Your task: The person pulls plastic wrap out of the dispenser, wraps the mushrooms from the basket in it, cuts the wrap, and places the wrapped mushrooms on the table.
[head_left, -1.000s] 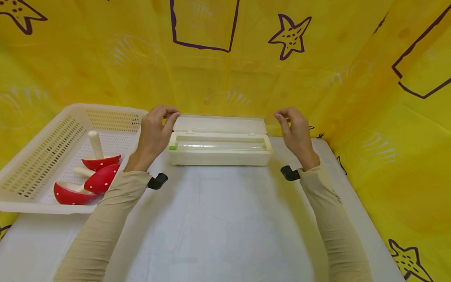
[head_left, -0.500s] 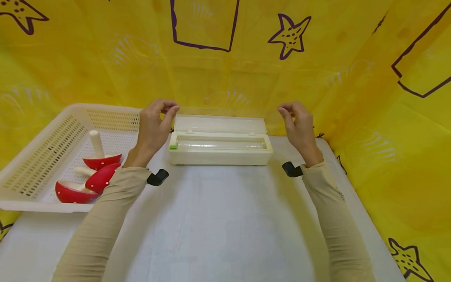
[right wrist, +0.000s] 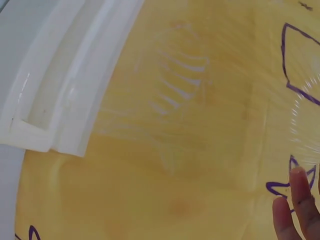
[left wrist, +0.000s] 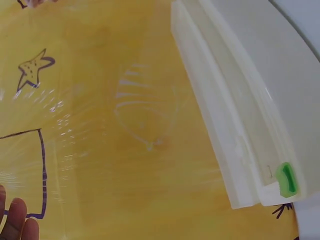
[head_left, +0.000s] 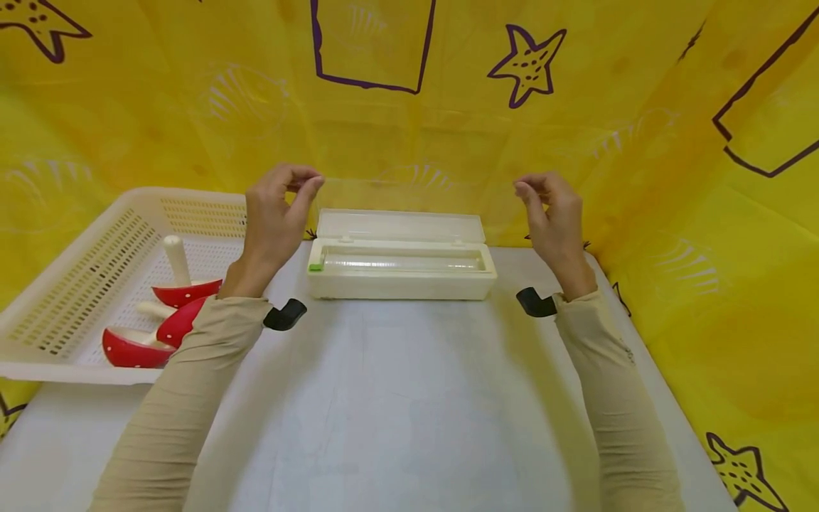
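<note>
A cream cling film dispenser [head_left: 403, 287] sits at the back of the table with its lid [head_left: 399, 226] tipped back. Inside lies a shiny clear roll [head_left: 403, 264]; a small green piece [left wrist: 286, 179] is at its left end. Above the box, my left hand [head_left: 274, 224] pinches one corner of a sheet of clear cling film [left wrist: 62, 112] between thumb and fingers. My right hand [head_left: 555, 224] pinches the other corner at about the same height. The transparent sheet stretches between both hands, showing mostly as glints and creases in the wrist views.
On the left stands a white perforated plastic basket [head_left: 77, 374]. In it lie several red, white-dotted, mushroom-shaped pieces [head_left: 136, 348] with cream stems. A yellow printed curtain [head_left: 416, 142] hangs right behind and along the right side of the white table [head_left: 397, 398].
Both hands have risen and moved slightly apart, drawing the cling film higher above the dispenser. Dispenser and basket have stayed in place.
</note>
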`<action>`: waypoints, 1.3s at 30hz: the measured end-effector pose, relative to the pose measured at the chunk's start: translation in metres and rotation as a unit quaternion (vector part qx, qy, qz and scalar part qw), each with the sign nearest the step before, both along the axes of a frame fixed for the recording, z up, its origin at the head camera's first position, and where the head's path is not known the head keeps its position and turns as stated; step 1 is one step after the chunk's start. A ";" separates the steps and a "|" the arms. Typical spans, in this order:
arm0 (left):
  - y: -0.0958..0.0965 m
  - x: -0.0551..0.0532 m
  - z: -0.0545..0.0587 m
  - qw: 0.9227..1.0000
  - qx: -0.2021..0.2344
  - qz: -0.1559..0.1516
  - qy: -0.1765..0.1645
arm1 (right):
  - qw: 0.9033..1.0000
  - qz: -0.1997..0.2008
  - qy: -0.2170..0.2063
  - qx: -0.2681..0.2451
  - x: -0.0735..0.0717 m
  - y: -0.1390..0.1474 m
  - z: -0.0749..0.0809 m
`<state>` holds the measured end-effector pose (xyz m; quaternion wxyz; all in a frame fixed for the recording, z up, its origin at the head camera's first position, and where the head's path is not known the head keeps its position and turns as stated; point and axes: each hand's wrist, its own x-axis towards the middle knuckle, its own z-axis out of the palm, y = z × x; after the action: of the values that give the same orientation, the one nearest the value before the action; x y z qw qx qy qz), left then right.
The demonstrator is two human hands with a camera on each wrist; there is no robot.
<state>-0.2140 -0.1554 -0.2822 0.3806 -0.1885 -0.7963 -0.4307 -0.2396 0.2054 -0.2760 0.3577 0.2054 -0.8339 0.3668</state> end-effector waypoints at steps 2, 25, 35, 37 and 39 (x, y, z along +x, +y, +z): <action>0.000 0.001 0.003 1.000 0.001 -0.001 0.004 | 1.000 0.003 0.004 -0.005 0.000 0.000 0.002; 0.001 0.013 0.022 1.000 0.007 0.011 0.014 | 1.000 -0.005 0.008 -0.025 0.017 -0.003 0.020; -0.007 0.032 0.017 0.999 -0.019 0.006 0.041 | 0.998 0.045 0.042 -0.029 0.034 0.002 0.016; -0.008 0.038 0.016 0.999 -0.027 0.002 0.043 | 0.997 0.052 0.045 -0.033 0.039 0.002 0.014; -0.009 0.044 0.014 0.999 -0.033 0.000 0.040 | 0.997 0.056 0.051 -0.032 0.044 0.002 0.012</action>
<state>-0.1699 -0.1646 -0.2679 0.4061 -0.2177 -0.7941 -0.3964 -0.1953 0.2073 -0.2641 0.3855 0.2583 -0.7894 0.4020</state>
